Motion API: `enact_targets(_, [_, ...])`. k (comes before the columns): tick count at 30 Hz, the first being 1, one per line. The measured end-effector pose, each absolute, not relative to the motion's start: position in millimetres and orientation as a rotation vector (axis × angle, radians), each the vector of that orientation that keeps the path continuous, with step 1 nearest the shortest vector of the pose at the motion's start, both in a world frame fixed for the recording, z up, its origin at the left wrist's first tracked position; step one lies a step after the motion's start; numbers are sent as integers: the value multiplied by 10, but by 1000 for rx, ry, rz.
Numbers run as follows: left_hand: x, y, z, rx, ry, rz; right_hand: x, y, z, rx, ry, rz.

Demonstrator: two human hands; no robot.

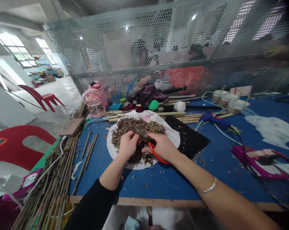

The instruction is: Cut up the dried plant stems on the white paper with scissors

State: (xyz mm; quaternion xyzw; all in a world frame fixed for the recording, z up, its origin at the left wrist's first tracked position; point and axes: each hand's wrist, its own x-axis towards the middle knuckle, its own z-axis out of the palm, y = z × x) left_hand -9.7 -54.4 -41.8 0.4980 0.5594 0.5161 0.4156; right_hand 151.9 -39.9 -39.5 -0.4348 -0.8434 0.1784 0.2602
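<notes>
My right hand [164, 147] grips red-handled scissors [158, 156], whose dark blades point left above a heap of brown plant bits [125, 126]. Close by the blades, my left hand [127, 145] is closed in a pinch. What lies between its fingertips is too small and hidden to name. Beneath both hands, the heap rests on a round white cloth [172, 135] on a blue tabletop [144, 188]. A black sheet [189, 135] lies beside the cloth, partly tucked by its right edge.
Long dry stalks [55, 166] are stacked along the left edge, with a phone [71, 126] on them. Balls of yarn [179, 106] and sticks line the back, below a perforated metal screen [106, 48]. A blue glue gun [215, 119] and cups [236, 105] stand right.
</notes>
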Motion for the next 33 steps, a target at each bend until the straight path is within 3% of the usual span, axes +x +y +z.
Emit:
enact_targets(10, [-122, -525, -409, 1143, 1466, 1133, 1530, -423, -406, -1341, -2317, 555])
enact_targets(20, [-328, -430, -118, 1963, 2040, 386, 1630, -403, -312, -1453, -2334, 510])
enact_targets(33, [-232, 428, -307, 2246, 2117, 94, 1671, -292, -388, -1359, -2031, 599])
